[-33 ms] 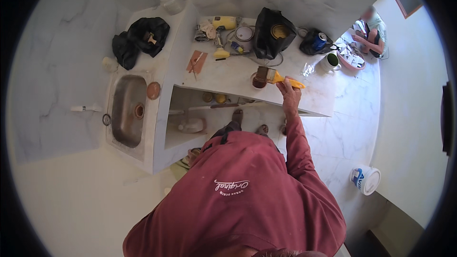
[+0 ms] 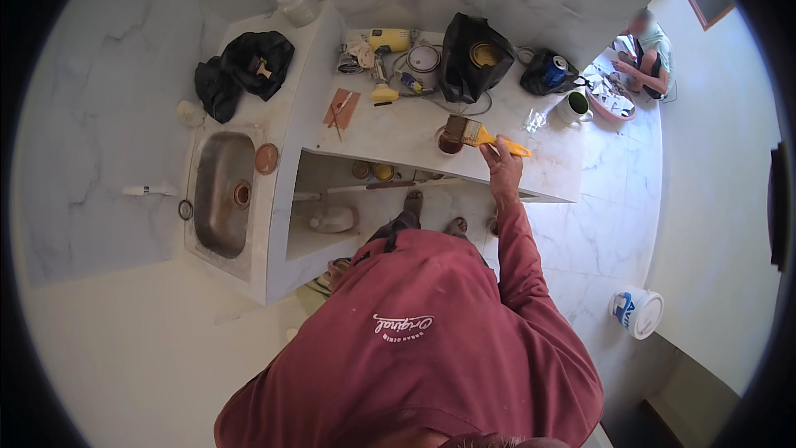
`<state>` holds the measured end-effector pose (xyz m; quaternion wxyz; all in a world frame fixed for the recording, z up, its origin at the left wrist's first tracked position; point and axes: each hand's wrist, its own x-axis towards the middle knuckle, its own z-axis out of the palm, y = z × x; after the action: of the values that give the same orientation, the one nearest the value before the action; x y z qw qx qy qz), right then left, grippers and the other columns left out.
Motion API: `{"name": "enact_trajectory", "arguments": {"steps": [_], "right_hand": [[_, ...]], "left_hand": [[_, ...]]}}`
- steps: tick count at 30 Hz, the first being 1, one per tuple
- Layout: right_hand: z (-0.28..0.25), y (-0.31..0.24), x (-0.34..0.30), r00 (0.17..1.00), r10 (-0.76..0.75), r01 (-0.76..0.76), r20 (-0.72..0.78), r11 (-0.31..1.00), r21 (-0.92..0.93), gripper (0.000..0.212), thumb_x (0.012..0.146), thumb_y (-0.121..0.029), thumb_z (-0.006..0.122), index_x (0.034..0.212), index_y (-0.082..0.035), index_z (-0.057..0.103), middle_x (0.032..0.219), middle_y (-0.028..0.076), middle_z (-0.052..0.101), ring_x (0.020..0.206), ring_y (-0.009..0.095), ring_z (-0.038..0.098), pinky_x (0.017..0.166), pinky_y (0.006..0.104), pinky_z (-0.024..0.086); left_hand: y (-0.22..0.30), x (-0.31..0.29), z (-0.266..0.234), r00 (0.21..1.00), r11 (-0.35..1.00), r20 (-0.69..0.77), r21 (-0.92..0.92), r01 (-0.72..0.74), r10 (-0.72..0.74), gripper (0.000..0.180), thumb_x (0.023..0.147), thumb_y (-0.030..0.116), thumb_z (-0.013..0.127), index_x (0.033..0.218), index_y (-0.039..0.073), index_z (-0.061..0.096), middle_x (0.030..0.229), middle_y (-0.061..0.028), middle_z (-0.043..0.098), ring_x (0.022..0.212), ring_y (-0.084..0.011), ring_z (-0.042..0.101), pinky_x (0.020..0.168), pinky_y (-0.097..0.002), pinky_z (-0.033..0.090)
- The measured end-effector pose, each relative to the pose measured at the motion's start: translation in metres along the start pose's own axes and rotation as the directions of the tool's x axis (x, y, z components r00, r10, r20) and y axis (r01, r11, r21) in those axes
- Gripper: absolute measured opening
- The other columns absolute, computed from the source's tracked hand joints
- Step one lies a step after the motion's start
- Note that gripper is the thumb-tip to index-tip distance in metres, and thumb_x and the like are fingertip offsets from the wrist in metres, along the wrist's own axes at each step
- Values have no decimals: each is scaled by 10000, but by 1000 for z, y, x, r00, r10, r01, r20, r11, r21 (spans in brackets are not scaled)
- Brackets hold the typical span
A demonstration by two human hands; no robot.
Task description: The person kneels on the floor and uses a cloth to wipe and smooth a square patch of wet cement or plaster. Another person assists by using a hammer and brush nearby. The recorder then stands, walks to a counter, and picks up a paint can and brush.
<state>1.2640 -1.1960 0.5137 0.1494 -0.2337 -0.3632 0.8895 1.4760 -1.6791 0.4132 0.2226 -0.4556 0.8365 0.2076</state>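
My right hand [image 2: 504,172] is closed on the yellow handle of a wide paintbrush [image 2: 489,138] near the counter's front edge. Its dark, stained bristles point left and lie over a small round container [image 2: 449,144] of reddish-brown liquid, hiding part of its rim. What looks like part of my left hand [image 2: 338,267] shows low beside my shirt, mostly hidden, so its fingers cannot be made out. Close to it is a greenish striped cloth [image 2: 313,294]; whether the hand holds it is unclear.
On the counter [image 2: 398,129] are a sanding sheet [image 2: 341,108], a yellow power tool [image 2: 390,39], a black bag [image 2: 474,58], a blue can [image 2: 555,71] and a mug [image 2: 574,108]. A sink [image 2: 224,195] stands left, a white bucket [image 2: 637,313] right. Another person [image 2: 655,58] sits far right.
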Motion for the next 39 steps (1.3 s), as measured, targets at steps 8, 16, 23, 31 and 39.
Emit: {"name": "enact_trajectory", "arguments": {"steps": [8, 16, 23, 31, 39], "right_hand": [[-6, -7, -12, 998, -50, 50, 29, 999, -18, 310, 1028, -132, 692, 1259, 53, 601, 1160, 127, 658, 1073, 275, 720, 978, 383, 640], [15, -1, -25, 918, -314, 397, 244, 700, -594, 195, 998, -146, 748, 1134, -7, 730, 987, 45, 699, 891, 121, 660, 786, 264, 533], [32, -1, -34, 949, -276, 302, 152, 659, -689, 216, 995, -173, 760, 1141, -15, 749, 1007, 56, 726, 932, 126, 658, 828, 261, 523], [28, 11, -55, 936, -345, 339, 77, 814, -472, 245, 1010, -173, 748, 1187, -6, 729, 1067, 39, 696, 985, 148, 673, 898, 268, 528], [59, 3, -53, 871, -383, 462, 308, 426, -778, 176, 969, -139, 767, 1119, -46, 764, 1000, 83, 677, 881, 181, 637, 797, 320, 501]], "left_hand": [[10, 1, 2, 998, 997, -8, 38, -67, 68, 1059, 737, 521, 857, 1591, 195, 323, 1517, -248, 388, 1360, -489, 454, 1099, -556, 453], [37, 11, -7, 976, 969, 23, 120, -216, 215, 1067, 731, 518, 862, 1592, 191, 322, 1516, -249, 389, 1360, -488, 455, 1101, -553, 451], [71, 34, -22, 879, 862, 45, 178, -475, 475, 1074, 726, 515, 866, 1592, 188, 321, 1516, -249, 390, 1359, -487, 455, 1102, -550, 450], [122, 42, -45, 811, 795, 85, 162, -585, 579, 1129, 674, 477, 903, 1590, 155, 327, 1537, -262, 398, 1396, -451, 444, 1156, -518, 412], [123, 76, -45, 797, 779, 99, 169, -603, 596, 1140, 660, 471, 914, 1589, 185, 319, 1531, -269, 391, 1390, -473, 446, 1115, -533, 452]]}}
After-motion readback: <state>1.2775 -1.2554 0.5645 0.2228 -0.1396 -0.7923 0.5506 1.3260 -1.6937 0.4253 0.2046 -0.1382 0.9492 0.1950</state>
